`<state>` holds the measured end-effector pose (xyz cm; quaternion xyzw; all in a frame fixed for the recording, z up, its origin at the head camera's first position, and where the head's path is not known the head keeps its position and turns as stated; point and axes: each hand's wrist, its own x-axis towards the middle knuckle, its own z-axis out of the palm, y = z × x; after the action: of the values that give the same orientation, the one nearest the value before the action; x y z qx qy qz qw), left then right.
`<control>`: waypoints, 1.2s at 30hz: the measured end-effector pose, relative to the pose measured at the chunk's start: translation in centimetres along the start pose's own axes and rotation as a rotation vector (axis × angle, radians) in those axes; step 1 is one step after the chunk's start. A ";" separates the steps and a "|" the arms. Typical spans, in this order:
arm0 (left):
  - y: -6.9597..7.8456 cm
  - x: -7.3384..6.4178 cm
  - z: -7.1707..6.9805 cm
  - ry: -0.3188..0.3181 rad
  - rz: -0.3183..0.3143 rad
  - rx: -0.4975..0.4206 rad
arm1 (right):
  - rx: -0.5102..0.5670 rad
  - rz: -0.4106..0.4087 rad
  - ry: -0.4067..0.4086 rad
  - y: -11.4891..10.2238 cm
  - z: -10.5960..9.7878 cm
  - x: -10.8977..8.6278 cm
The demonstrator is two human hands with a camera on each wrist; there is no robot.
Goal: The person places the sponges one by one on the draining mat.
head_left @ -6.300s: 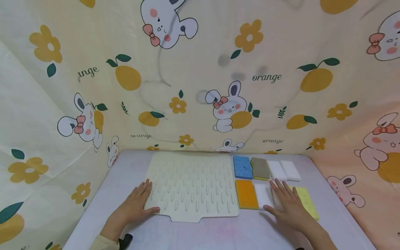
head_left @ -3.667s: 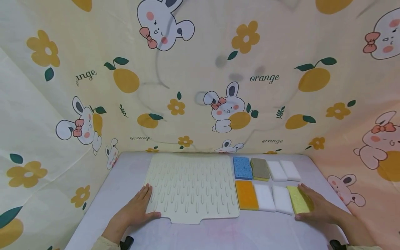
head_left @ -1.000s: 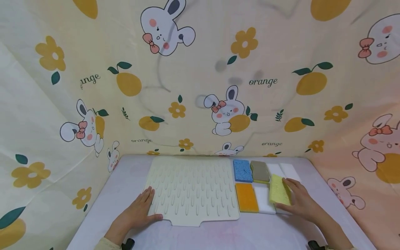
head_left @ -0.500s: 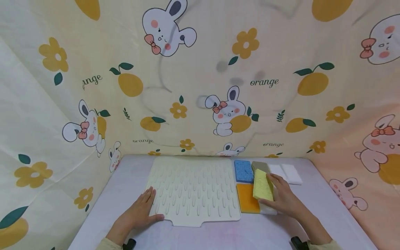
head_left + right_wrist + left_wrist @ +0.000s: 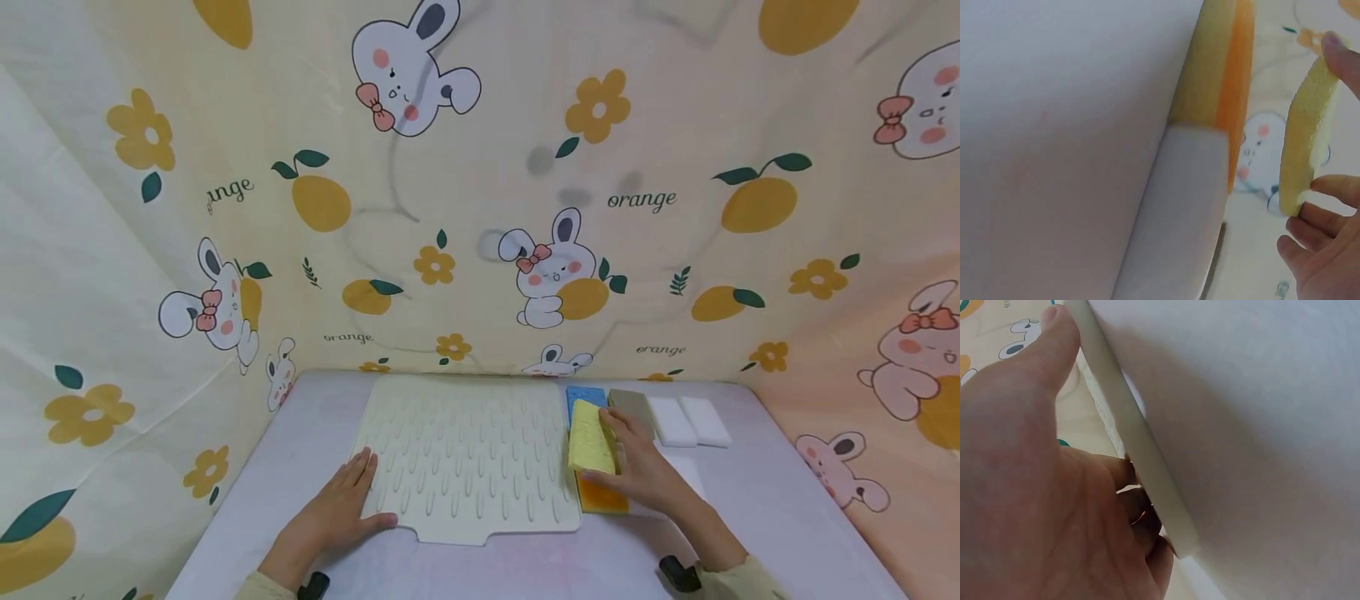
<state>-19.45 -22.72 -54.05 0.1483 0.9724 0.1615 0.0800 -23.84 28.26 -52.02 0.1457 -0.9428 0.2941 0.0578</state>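
Observation:
My right hand (image 5: 648,471) pinches a yellow sponge (image 5: 590,437) between thumb and fingers. In the right wrist view the yellow sponge (image 5: 1304,134) hangs apart from the sponges below, gripped at its two ends. From the head view it covers parts of a blue sponge (image 5: 579,393) and an orange sponge (image 5: 603,498). At the left, a cream ridged draining mat (image 5: 465,479) lies flat with its tab towards me. My left hand (image 5: 333,508) rests on its left front corner, fingers straight; the left wrist view shows the mat's thick edge (image 5: 1138,434) beside those fingers.
A grey-brown scouring sponge (image 5: 633,404) lies right of the blue one, followed by two white sponges (image 5: 671,421). More white sponge (image 5: 1179,206) lies next to the orange one, partly hidden by my right arm. A printed cloth (image 5: 450,167) encloses the table's back and sides.
My right hand went from the white sponges to the yellow sponge at the row's right end, lifted it and carried it left to over the orange and blue sponges. The left hand stayed at the mat.

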 end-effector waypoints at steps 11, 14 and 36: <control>0.1 -0.1 -0.2 0.007 0.006 -0.019 | -0.018 -0.066 -0.024 -2.9 2.4 2.4; -0.1 0.0 0.1 0.010 0.015 -0.012 | -0.012 -0.070 -0.045 -3.5 2.9 2.9; -0.4 0.4 0.2 -0.026 -0.010 0.001 | -0.010 -0.123 -0.131 -8.5 6.5 7.2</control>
<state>-19.86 -22.91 -54.42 0.1457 0.9721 0.1587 0.0932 -28.22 16.17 -51.38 0.2220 -0.9353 0.2751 0.0148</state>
